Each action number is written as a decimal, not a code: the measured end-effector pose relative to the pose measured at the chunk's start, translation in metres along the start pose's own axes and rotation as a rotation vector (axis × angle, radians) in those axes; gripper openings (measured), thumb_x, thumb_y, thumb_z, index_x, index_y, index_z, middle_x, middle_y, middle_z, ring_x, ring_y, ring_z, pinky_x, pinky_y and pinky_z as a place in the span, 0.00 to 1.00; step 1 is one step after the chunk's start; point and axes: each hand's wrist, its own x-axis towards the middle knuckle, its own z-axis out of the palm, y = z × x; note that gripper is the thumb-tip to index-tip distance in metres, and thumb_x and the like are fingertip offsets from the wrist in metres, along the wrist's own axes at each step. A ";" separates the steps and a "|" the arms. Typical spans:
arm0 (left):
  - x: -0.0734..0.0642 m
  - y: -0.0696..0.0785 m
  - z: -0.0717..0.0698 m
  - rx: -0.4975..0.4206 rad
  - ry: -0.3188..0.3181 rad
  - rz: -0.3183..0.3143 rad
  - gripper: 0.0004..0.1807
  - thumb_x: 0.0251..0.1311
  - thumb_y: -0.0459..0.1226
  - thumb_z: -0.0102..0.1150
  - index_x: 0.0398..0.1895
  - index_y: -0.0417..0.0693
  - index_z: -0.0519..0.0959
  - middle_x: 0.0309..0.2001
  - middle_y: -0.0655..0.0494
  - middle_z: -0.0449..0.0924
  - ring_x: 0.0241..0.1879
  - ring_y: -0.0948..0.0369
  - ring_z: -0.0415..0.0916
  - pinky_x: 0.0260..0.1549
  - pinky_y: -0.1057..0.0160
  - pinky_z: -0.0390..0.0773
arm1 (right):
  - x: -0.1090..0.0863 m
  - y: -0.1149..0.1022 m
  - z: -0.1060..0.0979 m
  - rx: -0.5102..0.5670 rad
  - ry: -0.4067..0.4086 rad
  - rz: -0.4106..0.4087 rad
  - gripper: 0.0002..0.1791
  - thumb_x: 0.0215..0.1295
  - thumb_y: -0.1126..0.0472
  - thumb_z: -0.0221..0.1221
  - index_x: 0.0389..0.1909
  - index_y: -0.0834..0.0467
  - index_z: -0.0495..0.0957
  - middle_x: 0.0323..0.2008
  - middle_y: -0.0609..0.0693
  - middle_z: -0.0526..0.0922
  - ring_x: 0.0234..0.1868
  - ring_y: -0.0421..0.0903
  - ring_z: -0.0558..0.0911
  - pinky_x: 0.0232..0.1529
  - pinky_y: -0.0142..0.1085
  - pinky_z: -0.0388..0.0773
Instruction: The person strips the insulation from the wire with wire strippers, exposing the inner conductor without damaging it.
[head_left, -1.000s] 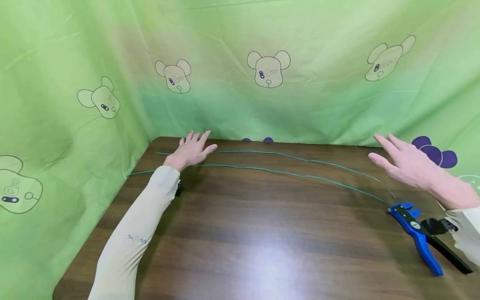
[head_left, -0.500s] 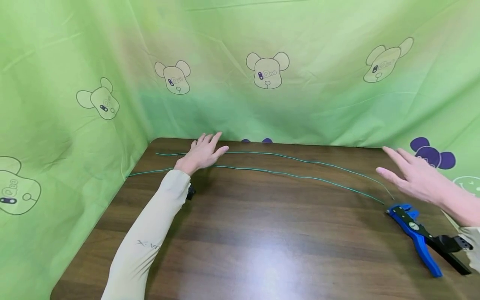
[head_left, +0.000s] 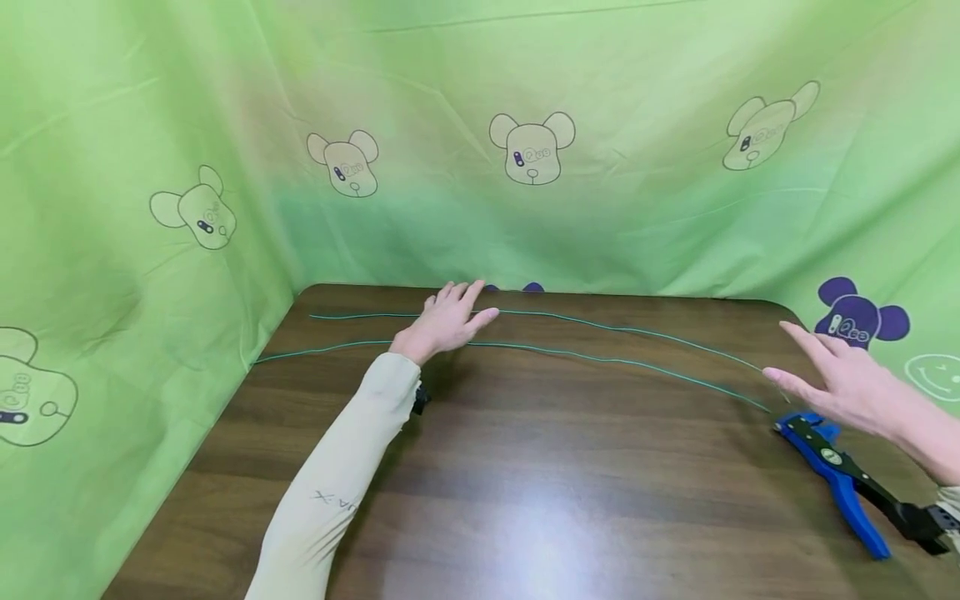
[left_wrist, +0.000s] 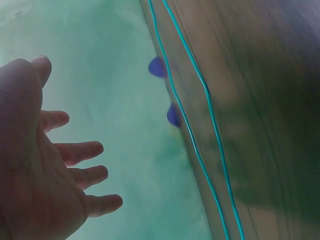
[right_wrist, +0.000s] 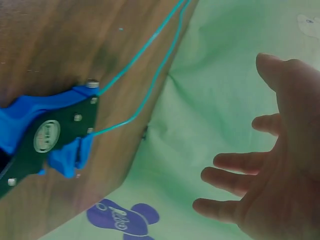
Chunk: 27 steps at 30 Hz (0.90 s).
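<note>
Fingers (left_wrist: 82,152) spread and straight, the left hand (head_left: 444,323) holds nothing over two teal wires (head_left: 555,351) stretched across the wooden table (head_left: 450,500). The right hand (head_left: 862,385), likewise spread and without hold, hovers by the blue-and-black wire stripper (head_left: 823,459); whether the wire ends touch its head is hard to tell. Since half a second ago, the left hand has shifted rightward, the right lower.
</note>
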 end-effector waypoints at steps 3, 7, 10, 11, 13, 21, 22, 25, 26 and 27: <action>0.005 0.010 0.005 -0.013 0.001 0.018 0.40 0.71 0.65 0.28 0.79 0.58 0.43 0.77 0.45 0.50 0.77 0.40 0.41 0.72 0.36 0.46 | -0.003 0.003 0.004 0.002 -0.026 0.012 0.47 0.68 0.47 0.58 0.76 0.63 0.44 0.57 0.86 0.62 0.55 0.81 0.63 0.48 0.73 0.62; 0.009 0.022 0.012 -0.022 0.006 0.032 0.39 0.71 0.64 0.30 0.79 0.58 0.44 0.77 0.45 0.51 0.77 0.41 0.43 0.72 0.37 0.48 | -0.005 0.007 0.007 0.019 -0.043 0.025 0.47 0.68 0.47 0.58 0.76 0.66 0.45 0.57 0.87 0.61 0.54 0.81 0.63 0.48 0.72 0.62; 0.014 0.033 0.017 -0.031 0.015 0.062 0.39 0.71 0.64 0.30 0.79 0.58 0.44 0.77 0.45 0.52 0.77 0.42 0.45 0.72 0.38 0.50 | -0.010 0.012 0.008 0.028 -0.053 0.043 0.48 0.68 0.46 0.58 0.75 0.68 0.44 0.56 0.88 0.61 0.52 0.81 0.64 0.47 0.72 0.63; 0.017 0.037 0.019 -0.032 0.021 0.077 0.39 0.71 0.64 0.29 0.79 0.59 0.45 0.76 0.46 0.53 0.77 0.43 0.46 0.72 0.39 0.51 | -0.013 0.014 0.008 0.031 -0.056 0.051 0.48 0.68 0.46 0.58 0.75 0.68 0.44 0.56 0.89 0.61 0.51 0.81 0.65 0.46 0.71 0.64; 0.021 0.044 0.024 -0.037 0.028 0.107 0.38 0.71 0.64 0.30 0.79 0.60 0.45 0.76 0.46 0.54 0.76 0.44 0.48 0.72 0.40 0.53 | -0.020 0.017 0.009 0.029 -0.074 0.070 0.49 0.68 0.46 0.57 0.74 0.70 0.43 0.55 0.90 0.60 0.50 0.82 0.65 0.45 0.71 0.64; 0.029 0.066 0.040 -0.052 0.034 0.144 0.36 0.73 0.61 0.34 0.78 0.58 0.48 0.75 0.48 0.58 0.75 0.51 0.53 0.71 0.46 0.58 | -0.034 0.025 0.011 0.012 -0.145 0.117 0.46 0.70 0.43 0.55 0.67 0.78 0.50 0.55 0.89 0.61 0.50 0.81 0.64 0.44 0.71 0.65; 0.029 0.069 0.041 -0.061 0.033 0.147 0.36 0.73 0.60 0.34 0.78 0.58 0.49 0.75 0.49 0.58 0.75 0.51 0.53 0.71 0.46 0.58 | -0.035 0.026 0.012 0.017 -0.145 0.120 0.45 0.70 0.43 0.55 0.66 0.78 0.52 0.55 0.89 0.62 0.50 0.81 0.64 0.43 0.71 0.65; 0.031 0.075 0.045 -0.079 0.031 0.160 0.36 0.73 0.61 0.34 0.78 0.58 0.49 0.75 0.49 0.58 0.75 0.51 0.54 0.72 0.47 0.58 | -0.040 0.029 0.013 0.020 -0.155 0.128 0.44 0.70 0.44 0.55 0.62 0.81 0.55 0.54 0.89 0.62 0.48 0.82 0.65 0.42 0.70 0.66; 0.032 0.076 0.046 -0.085 0.028 0.162 0.36 0.73 0.61 0.34 0.78 0.58 0.49 0.75 0.50 0.58 0.75 0.52 0.54 0.72 0.47 0.58 | -0.041 0.030 0.013 0.019 -0.160 0.131 0.44 0.70 0.43 0.55 0.61 0.81 0.55 0.53 0.90 0.62 0.48 0.82 0.65 0.42 0.70 0.67; 0.032 0.078 0.047 -0.091 0.025 0.164 0.36 0.72 0.61 0.34 0.78 0.58 0.50 0.75 0.50 0.58 0.75 0.52 0.53 0.72 0.47 0.58 | -0.043 0.031 0.014 0.016 -0.156 0.131 0.43 0.70 0.44 0.55 0.60 0.81 0.56 0.52 0.90 0.63 0.47 0.82 0.66 0.41 0.69 0.67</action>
